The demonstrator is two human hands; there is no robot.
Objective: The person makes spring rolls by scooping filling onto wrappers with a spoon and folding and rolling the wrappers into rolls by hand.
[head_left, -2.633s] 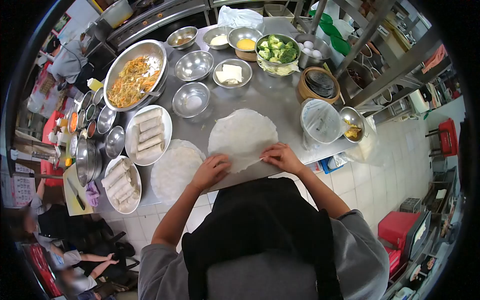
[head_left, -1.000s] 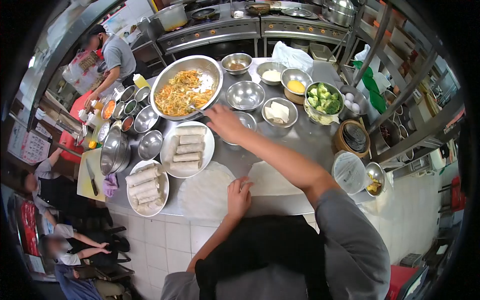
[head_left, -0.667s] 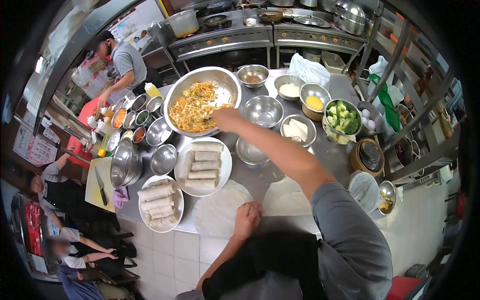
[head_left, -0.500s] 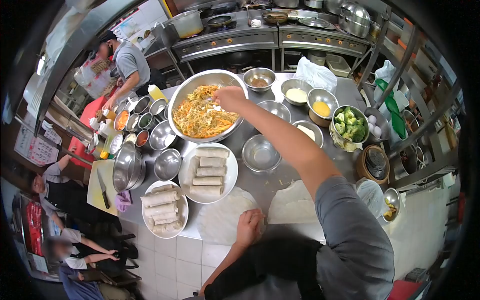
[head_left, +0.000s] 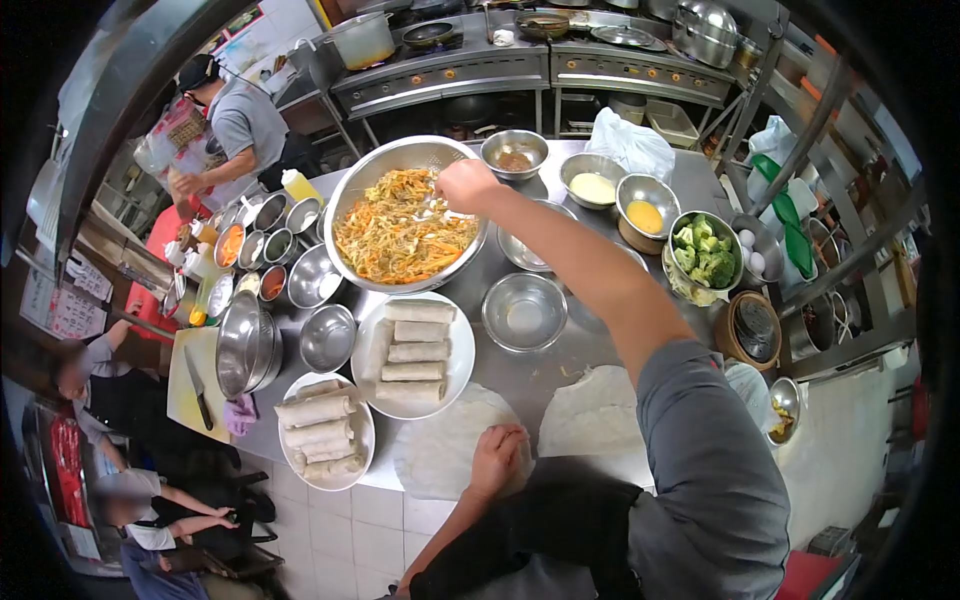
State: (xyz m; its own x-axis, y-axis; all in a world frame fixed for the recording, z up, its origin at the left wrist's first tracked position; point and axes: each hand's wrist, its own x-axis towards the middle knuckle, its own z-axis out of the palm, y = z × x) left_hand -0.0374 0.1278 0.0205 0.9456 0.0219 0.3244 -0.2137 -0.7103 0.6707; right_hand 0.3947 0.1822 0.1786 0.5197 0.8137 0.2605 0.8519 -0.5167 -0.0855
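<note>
My right hand is closed over the right part of a large steel bowl, gripping a utensil whose metal shows just below the fingers. Shredded vegetable filling fills much of that bowl. Low at the table's front edge, my left hand has its fingers curled over the right side of a stack of thin round wrappers; whether it holds anything is hidden. A single wrapper lies flat to its right. Pale rolls lie on two white plates, one plate below the bowl, the other nearer the edge.
Small steel bowls stand around the middle. Broccoli, yellow liquid and eggs are at the right. A knife rests on a cutting board at the left. A co-worker stands at the back left.
My right hand has gone from the wrapper to the large bowl and closed on a utensil there. My left hand's fingers have curled near the stack. The view has shifted, showing more stove.
</note>
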